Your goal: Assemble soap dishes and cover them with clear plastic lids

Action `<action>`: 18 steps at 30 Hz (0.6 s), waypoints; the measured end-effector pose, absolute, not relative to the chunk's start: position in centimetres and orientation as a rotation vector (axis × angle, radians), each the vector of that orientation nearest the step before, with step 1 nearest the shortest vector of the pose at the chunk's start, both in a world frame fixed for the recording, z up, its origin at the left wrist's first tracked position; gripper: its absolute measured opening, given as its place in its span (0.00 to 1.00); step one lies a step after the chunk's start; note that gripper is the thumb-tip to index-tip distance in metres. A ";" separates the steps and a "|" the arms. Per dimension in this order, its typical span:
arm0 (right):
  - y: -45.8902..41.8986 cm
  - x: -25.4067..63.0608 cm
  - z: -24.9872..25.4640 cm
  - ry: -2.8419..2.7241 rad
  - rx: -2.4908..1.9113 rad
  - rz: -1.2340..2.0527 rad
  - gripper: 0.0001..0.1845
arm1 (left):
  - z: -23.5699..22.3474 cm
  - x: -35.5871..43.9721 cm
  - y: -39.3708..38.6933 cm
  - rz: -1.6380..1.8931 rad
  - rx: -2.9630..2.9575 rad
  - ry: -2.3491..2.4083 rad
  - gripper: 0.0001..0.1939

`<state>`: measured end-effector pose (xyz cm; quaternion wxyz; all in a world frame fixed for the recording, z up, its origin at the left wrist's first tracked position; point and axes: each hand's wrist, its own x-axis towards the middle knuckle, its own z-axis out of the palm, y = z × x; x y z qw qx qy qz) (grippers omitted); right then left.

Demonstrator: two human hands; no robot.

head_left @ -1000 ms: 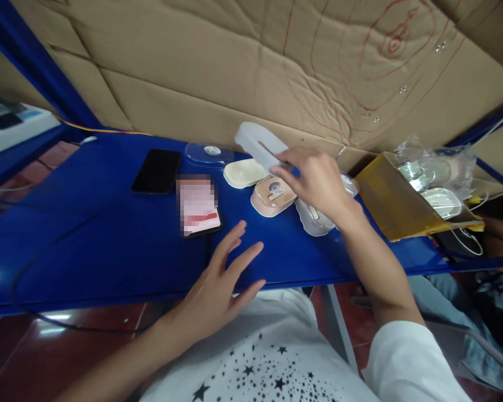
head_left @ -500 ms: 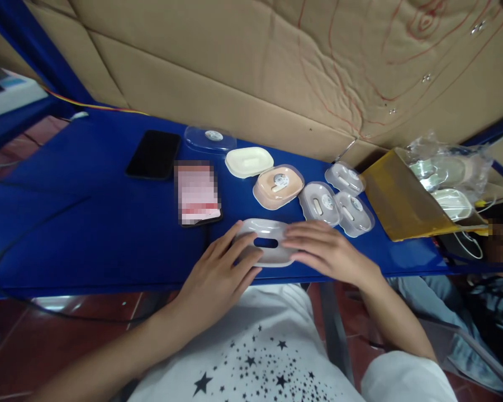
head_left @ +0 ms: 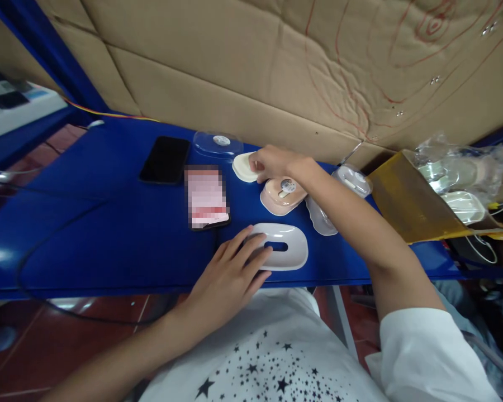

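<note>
A white oval tray [head_left: 287, 246] with a slot in its middle lies on the blue table [head_left: 109, 223] near the front edge. My left hand [head_left: 230, 276] rests on the tray's left end, fingers stretched out flat. My right hand [head_left: 272, 162] reaches to the back and pinches the edge of a cream oval piece [head_left: 242, 167]. Just right of it sits a peach oval dish [head_left: 283, 195] with a small round label inside. Clear oval covers [head_left: 354, 178] lie further right, partly behind my forearm.
A black phone [head_left: 165, 159] and a second phone with a blurred screen [head_left: 207, 196] lie at the left. A clear lid [head_left: 217, 143] sits at the back. A yellow bag [head_left: 406, 204] and plastic-wrapped parts [head_left: 456, 173] are at right. Cardboard [head_left: 251, 72] forms the back wall.
My right hand set the white tray down near the front edge, left it and reached back to the cream piece. My left hand came onto the tray's left end and stays there.
</note>
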<state>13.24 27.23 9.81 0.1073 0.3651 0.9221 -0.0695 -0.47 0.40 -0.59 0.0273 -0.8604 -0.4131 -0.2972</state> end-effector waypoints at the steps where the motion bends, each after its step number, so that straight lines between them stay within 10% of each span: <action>1: 26.7 13.0 10.1 2.711 1.067 -0.130 0.11 | -0.6 -0.5 0.4 -0.918 -2.654 -1.278 0.16; 9: 15.4 21.5 15.1 3.264 1.133 0.280 0.12 | -0.4 -0.9 0.1 -1.113 -2.712 -1.258 0.15; 18: -1.7 28.9 3.4 3.265 1.582 0.047 0.26 | 0.3 -1.0 0.1 -1.209 -2.431 -1.442 0.17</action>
